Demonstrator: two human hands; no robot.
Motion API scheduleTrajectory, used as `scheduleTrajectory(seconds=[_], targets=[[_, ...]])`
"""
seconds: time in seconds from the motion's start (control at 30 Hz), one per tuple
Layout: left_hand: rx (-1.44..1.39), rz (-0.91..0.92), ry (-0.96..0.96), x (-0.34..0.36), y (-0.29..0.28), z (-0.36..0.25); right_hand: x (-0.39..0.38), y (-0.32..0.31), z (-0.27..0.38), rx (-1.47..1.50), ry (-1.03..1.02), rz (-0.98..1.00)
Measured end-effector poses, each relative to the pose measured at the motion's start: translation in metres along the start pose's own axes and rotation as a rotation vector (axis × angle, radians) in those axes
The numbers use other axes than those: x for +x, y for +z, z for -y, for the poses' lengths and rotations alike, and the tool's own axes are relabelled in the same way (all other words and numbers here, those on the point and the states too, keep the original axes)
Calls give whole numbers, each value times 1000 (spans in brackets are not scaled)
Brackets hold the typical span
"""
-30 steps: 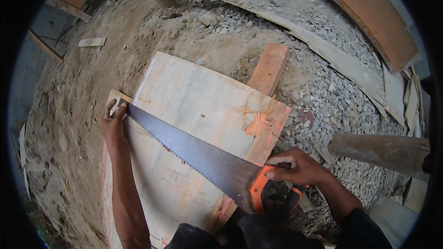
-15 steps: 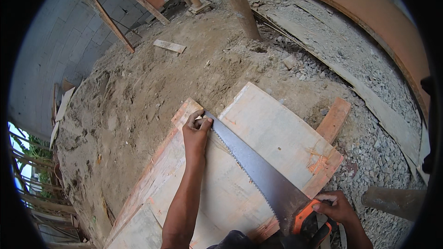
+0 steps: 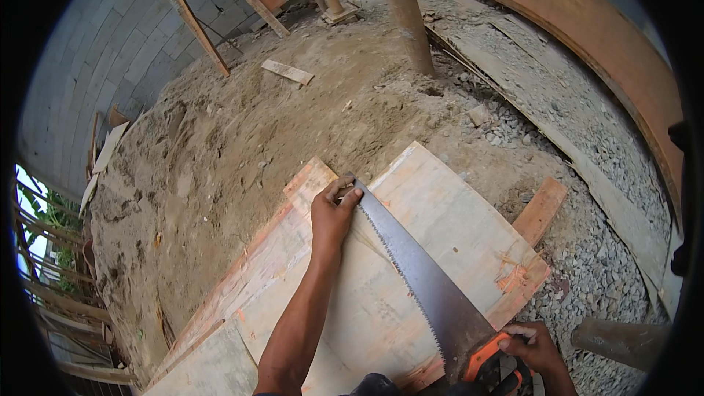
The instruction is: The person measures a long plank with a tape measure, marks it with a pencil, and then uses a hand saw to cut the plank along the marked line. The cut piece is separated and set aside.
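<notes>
A hand saw (image 3: 425,268) with a long grey toothed blade and an orange-and-black handle lies slantwise over pale wooden boards (image 3: 447,213). Its narrow tip points away from me and its teeth face left. My left hand (image 3: 334,209) pinches the blade's tip between thumb and fingers, near the far edge of the boards. With my right hand (image 3: 534,348) I hold the orange handle at the lower right; some of those fingers are hidden. Orange-stained wood shavings (image 3: 511,273) lie on the right board's near corner.
A short reddish timber (image 3: 541,209) sticks out beneath the boards on the right. Bare soil (image 3: 242,154) slopes up beyond, with a wooden post (image 3: 403,18) standing in it. Gravel (image 3: 601,286) covers the right side. A grey block wall (image 3: 95,66) stands far left, and a round pole (image 3: 620,341) lies lower right.
The view has shifted, so the scene sits a little to the right and lower. Both hands keep their hold on the saw, which stays over the boards.
</notes>
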State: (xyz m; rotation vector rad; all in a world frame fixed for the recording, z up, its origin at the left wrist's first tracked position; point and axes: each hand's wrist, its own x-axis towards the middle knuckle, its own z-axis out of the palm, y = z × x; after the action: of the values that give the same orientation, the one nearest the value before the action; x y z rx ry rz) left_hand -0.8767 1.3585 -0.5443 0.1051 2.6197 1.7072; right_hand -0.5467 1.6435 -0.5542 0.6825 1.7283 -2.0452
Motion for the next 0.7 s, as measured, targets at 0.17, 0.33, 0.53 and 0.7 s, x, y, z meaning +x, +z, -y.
scheduleTrajectory(seconds=[0.17,0.33,0.53,0.7], targets=[[-13,3,1,2,2,6,1,0,-5,25,0,-10],[57,-13,20,5,1,11,0,0,-2,31,27,-2],[140,-44,50,5,2,12,0,-1,-4,-21,8,6],[211,-73,84,3,3,12,3,-2,-11,-23,-43,2]])
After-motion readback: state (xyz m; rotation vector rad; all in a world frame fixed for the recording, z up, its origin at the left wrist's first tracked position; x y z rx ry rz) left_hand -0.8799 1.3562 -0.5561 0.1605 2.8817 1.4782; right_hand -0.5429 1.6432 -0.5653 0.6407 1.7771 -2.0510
